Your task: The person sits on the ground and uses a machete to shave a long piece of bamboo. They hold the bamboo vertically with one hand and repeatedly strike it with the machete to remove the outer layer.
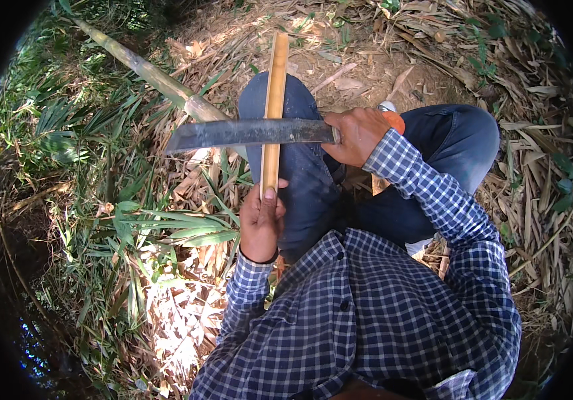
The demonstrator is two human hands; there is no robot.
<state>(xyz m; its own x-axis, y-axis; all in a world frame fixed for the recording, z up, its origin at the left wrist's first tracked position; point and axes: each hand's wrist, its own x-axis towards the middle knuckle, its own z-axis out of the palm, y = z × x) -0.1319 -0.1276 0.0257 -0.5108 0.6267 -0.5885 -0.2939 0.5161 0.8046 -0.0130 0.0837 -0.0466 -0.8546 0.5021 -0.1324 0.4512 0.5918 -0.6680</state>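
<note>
My left hand [261,220] grips the near end of a split bamboo strip [273,97], thumb on top. The strip points away from me over my raised left knee, its pale hollow side facing up. In my right hand [360,135] is the handle of a machete [240,135], fingers wrapped round it. Its long dark blade lies crosswise over the middle of the strip, with the tip out to the left. Whether the edge touches the bamboo I cannot tell. An orange handle end [394,122] shows beyond my right hand.
A long bamboo pole [143,70] lies on the ground from the far left toward my left knee. Green leaves [196,227] grow at the left. Dry leaves and husks [533,143] cover the ground at the right. My bent legs in jeans [456,137] frame the work.
</note>
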